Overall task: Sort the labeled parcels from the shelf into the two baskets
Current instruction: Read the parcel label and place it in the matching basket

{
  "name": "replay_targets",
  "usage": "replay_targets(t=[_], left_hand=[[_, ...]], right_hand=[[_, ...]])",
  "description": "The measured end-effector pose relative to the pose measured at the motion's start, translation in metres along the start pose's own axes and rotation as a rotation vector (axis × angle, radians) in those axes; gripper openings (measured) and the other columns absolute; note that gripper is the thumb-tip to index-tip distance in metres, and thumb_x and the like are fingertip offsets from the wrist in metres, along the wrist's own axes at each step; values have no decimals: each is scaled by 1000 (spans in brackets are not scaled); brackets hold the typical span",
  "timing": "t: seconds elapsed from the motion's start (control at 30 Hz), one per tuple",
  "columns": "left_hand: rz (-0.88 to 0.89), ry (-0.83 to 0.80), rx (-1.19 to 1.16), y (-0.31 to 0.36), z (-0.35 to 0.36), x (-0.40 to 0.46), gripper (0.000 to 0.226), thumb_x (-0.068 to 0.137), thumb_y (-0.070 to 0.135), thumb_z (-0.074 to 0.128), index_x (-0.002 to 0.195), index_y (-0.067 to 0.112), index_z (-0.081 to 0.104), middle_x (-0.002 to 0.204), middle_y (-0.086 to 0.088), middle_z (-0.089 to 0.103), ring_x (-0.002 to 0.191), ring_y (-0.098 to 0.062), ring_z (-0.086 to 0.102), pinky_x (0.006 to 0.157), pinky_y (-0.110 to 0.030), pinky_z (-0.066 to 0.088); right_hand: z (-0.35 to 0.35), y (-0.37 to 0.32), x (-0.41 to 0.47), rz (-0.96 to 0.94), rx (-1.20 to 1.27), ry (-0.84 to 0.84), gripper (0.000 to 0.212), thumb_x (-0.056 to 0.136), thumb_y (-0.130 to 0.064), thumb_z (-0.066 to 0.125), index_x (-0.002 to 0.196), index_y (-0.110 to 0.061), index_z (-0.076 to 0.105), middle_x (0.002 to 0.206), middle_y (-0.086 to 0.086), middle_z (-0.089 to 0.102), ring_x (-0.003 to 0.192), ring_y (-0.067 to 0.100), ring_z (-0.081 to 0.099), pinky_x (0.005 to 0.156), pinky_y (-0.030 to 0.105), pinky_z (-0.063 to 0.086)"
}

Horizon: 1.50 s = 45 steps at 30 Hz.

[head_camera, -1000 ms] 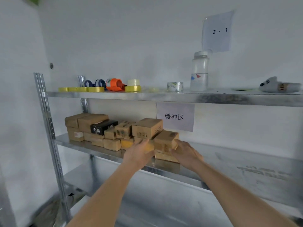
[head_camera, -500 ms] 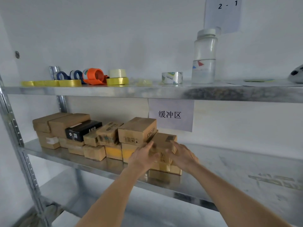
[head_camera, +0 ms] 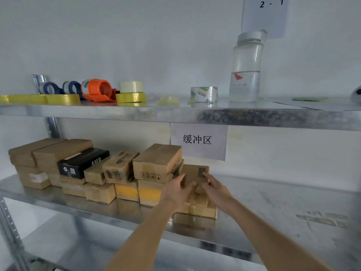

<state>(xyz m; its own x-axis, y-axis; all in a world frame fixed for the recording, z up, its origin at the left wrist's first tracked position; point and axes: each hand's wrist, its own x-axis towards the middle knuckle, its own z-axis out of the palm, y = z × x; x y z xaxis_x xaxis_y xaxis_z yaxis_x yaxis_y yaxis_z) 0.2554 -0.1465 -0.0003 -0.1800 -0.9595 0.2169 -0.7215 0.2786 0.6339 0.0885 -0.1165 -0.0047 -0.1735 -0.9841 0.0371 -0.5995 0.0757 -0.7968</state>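
Several cardboard parcels are stacked along the middle shelf (head_camera: 273,212), with a black box (head_camera: 84,162) among them. At the right end of the row a small brown parcel (head_camera: 195,174) with a barcode rests on a flat yellowish parcel (head_camera: 197,211). My left hand (head_camera: 176,190) presses on the small parcel's left side and my right hand (head_camera: 214,189) on its right side, so both hands clasp it. A larger parcel (head_camera: 158,161) stands just left of it. No basket is in view.
The upper shelf (head_camera: 175,112) carries tape rolls, an orange tape dispenser (head_camera: 99,90) and a clear bottle (head_camera: 246,67). A paper sign (head_camera: 198,140) hangs below it. A lower shelf shows at the bottom. The shelf post (head_camera: 7,227) stands at the left.
Both hands have closed in on the small parcel at the right end of the row, from reaching toward it to clasping its sides. The view has moved closer to the shelf.
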Motion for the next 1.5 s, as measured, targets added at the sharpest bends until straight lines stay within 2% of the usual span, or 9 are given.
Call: replay_targets(t=[0.1, 0.33, 0.57, 0.83, 0.93, 1.03, 1.17, 1.33, 1.5], left_hand=[[8, 21, -36, 2, -1, 0, 61, 97, 49, 55, 151, 22, 41, 141, -4, 41, 129, -22, 46, 110, -39, 43], [82, -63, -215, 13, -8, -8, 75, 93, 37, 67, 157, 22, 30, 145, 3, 52, 132, -16, 50, 109, -32, 45], [121, -120, -321, 29, -15, -16, 80, 88, 26, 75, 155, 23, 32, 138, 6, 57, 127, -14, 53, 108, -28, 45], [147, -109, -374, 35, -24, -14, 105, 73, 7, 87, 155, 29, 25, 128, 13, 46, 120, -9, 43, 84, -12, 46], [73, -126, -450, 35, -24, -13, 119, 66, 4, 90, 158, 28, 19, 141, 4, 38, 124, -20, 47, 84, -34, 60], [70, -92, -393, 37, -23, -12, 108, 67, 12, 90, 154, 31, 30, 140, 2, 38, 127, -21, 45, 101, -40, 52], [115, -42, -378, 38, -20, -8, 90, 69, 26, 89, 143, 36, 40, 128, 5, 51, 116, -17, 53, 100, -40, 52], [64, -31, -615, 38, -17, -9, 60, 75, 40, 85, 122, 29, 49, 109, 9, 65, 101, -14, 65, 93, -46, 55], [38, 38, -599, 47, -20, -14, 54, 86, 66, 63, 122, 36, 36, 107, 10, 58, 104, -15, 59, 94, -42, 54]], right_hand=[[-2, -1, -5, -11, 20, 45, 48, 101, -53, 45, 149, -50, 37, 142, -2, 54, 118, 22, 56, 96, 39, 52], [-20, -13, -22, -39, 66, 152, 58, 95, -31, 62, 147, -48, 41, 124, -9, 57, 105, 15, 60, 93, 36, 53], [-38, -25, -34, -44, 28, 235, 58, 92, -37, 65, 142, -55, 40, 127, -8, 58, 110, 16, 61, 94, 41, 55], [-49, -29, -50, -15, 41, 219, 99, 81, -17, 74, 156, -49, 19, 137, -7, 48, 114, 20, 64, 80, 31, 54], [-54, -26, -51, -13, 99, 190, 109, 77, -8, 76, 159, -46, 14, 139, -10, 51, 101, 15, 71, 83, 36, 60], [-56, -25, -51, -16, 84, 173, 116, 65, -9, 81, 159, -39, 22, 138, -6, 47, 98, 18, 71, 84, 40, 60], [-56, -16, -42, -52, 95, 229, 105, 46, -27, 82, 143, -41, 46, 126, -1, 50, 103, 20, 66, 80, 44, 62], [-55, -25, -54, -23, 218, 337, 71, 78, -33, 85, 140, -32, 51, 122, -7, 63, 103, 11, 67, 87, 33, 58], [-60, -35, -60, -2, 351, 397, 45, 85, -48, 78, 118, -27, 58, 116, -10, 66, 97, 7, 66, 71, 26, 55]])
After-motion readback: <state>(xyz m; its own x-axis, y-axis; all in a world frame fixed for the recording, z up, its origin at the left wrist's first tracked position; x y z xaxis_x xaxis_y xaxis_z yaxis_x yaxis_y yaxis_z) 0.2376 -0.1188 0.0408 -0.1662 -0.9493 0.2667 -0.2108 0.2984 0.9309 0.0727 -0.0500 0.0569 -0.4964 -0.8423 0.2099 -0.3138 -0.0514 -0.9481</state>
